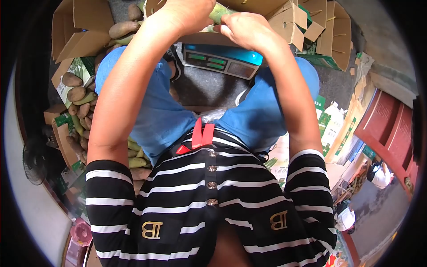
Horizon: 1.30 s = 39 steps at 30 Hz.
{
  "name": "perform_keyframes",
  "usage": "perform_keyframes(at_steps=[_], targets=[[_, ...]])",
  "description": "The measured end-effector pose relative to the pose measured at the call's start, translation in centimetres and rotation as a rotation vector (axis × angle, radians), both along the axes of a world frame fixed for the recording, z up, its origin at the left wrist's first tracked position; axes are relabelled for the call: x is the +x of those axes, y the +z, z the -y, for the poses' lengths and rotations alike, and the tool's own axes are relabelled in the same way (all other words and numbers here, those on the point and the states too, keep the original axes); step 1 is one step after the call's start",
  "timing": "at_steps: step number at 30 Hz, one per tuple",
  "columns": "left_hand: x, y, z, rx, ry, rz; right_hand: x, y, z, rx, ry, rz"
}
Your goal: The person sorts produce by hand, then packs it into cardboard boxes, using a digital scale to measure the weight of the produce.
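A long pale-green vegetable (219, 13) lies between my hands at the top edge of the view, partly cut off. My left hand (189, 14) is curled at its left end, with most fingertips hidden. My right hand (249, 30) has its bent fingers and thumb against the right end. Both hands are over an open cardboard box (260, 8), whose inside is mostly out of sight. Below them, a blue-topped digital scale (222, 60) with green displays stands between my knees, under the box.
Brown and green elongated vegetables (80, 95) are heaped along my left side. An open carton (84, 26) stands at upper left, and more cartons (336, 35) at upper right. Printed cardboard (331, 127) lies on the right. A fan (34, 160) is at far left.
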State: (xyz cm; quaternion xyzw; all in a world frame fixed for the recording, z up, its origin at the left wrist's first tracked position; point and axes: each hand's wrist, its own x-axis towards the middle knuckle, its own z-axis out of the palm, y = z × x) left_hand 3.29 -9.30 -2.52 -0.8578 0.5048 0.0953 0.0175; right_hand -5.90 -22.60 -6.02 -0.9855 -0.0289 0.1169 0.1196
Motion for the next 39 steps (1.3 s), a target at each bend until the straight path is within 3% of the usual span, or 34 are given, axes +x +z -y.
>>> perform_keyframes(at_steps=[4,9,12,16,22,28,34,39], targets=[[0.4,-0.8,-0.3,0.078,-0.059,0.027,1.2,-0.6,0.3,-0.024,-0.031,-0.003],[-0.9,-0.2,0.5,0.193,-0.079,-0.148,3.8,-1.9,0.8,-0.119,-0.157,-0.054],[-2.1,-1.1,0.9,0.265,-0.128,-0.175,6.2,-3.2,1.1,-0.108,-0.228,-0.242],[-3.6,-3.4,1.2,0.289,-0.177,-0.045,7.6,-5.8,1.2,-0.081,-0.245,-0.301],[-4.1,-4.7,1.0,0.133,-0.2,0.129,8.7,-9.9,0.9,-0.111,-0.295,-0.203],[-3.8,-4.2,0.9,0.129,-0.27,0.167,8.7,-8.2,-1.4,-0.037,-0.001,0.166],[-3.5,-5.9,1.0,0.122,-0.196,0.105,9.7,-2.5,0.3,0.069,-0.102,0.277],[-3.2,-6.4,1.6,0.082,-0.253,0.115,8.8,-2.0,6.0,-0.11,-0.241,0.463]])
